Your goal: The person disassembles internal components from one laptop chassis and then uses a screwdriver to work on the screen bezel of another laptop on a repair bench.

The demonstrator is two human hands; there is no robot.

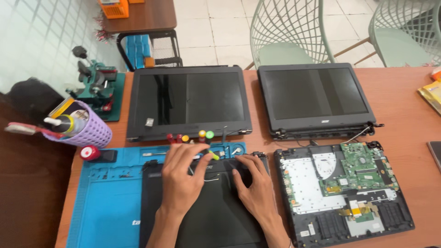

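Note:
A black laptop base (pixel 216 216) lies upside down on a blue work mat (pixel 105 202) in front of me. My left hand (pixel 183 177) rests on its far edge and grips a screwdriver with a yellow-green handle (pixel 212 155), tip hidden under the fingers. My right hand (pixel 255 183) presses flat on the base just to the right, fingers spread, holding nothing. Several screwdrivers with red, yellow and green caps (pixel 190 136) stand in the mat's far rim.
Two detached laptop screens (pixel 188 98) (pixel 317 94) lie flat at the back. An opened laptop chassis with a green circuit board (pixel 342 183) sits right. A purple tool cup (pixel 85 126) and green vise (pixel 96 85) stand left. Chairs stand beyond the wooden table (pixel 404 101).

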